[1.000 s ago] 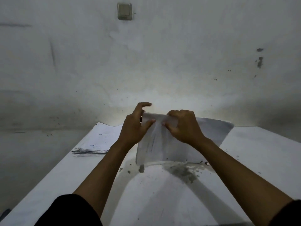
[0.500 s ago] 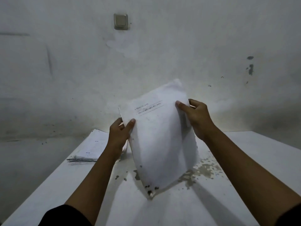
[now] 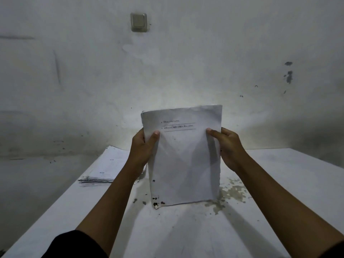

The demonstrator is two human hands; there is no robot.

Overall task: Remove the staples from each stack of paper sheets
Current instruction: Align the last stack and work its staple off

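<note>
Two bare hands hold one white stack of paper sheets [image 3: 183, 157] up in front of a wall. The left hand [image 3: 142, 149] grips the left edge of the stack, with its thumb lying across the front page and its fingers hidden behind. The right hand [image 3: 226, 146] grips the right edge the same way, thumb on the front and fingers curled round the back. Both hands hold the stack a little above its middle.

The stack stands upright, long side going up and down, and the front page faces the camera. Its bottom edge touches or sits just over the white table [image 3: 186, 235]; I cannot tell which. The bottom left corner has dark spots on it.

Near the top of the page are two short lines of dark print, each with a thin line under it. The print is too blurry to read.

To the left, behind the left arm, a flat pile of white printed papers [image 3: 106, 168] lies on the table. A patch of chipped, stained paint [image 3: 230, 194] shows on the table just right of the stack. A small grey wall switch [image 3: 138, 22] sits high on the dirty white wall [image 3: 204, 62].
</note>
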